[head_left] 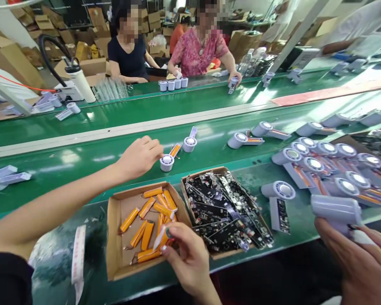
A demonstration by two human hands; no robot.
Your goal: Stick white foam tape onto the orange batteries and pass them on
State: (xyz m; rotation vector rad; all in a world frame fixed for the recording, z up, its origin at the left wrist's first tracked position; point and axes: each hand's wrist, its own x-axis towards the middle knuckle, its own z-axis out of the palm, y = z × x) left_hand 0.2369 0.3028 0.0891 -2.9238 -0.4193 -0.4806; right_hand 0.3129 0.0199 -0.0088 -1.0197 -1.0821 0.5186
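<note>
My left hand [141, 157] reaches over the green belt with its fingers curled together at the rim of a small lavender handheld fan [167, 163]; its thumb is hidden. An orange battery shows in that fan's open handle. Low over a cardboard tray [111, 241], my right hand [190, 256] pinches a small orange-and-white battery [159, 238], with bits of green and red at the fingertips. Several loose orange batteries [147, 235] lie in the tray. Just beyond it on the belt stands another fan [189, 144].
A box of black circuit boards [216, 212] adjoins the battery tray. At right, a co-worker's hands [339, 250] hold a fan body [336, 209] beside many clustered fans [314, 165]. A paper strip [78, 254] lies left. Across the belt sit two people [200, 51].
</note>
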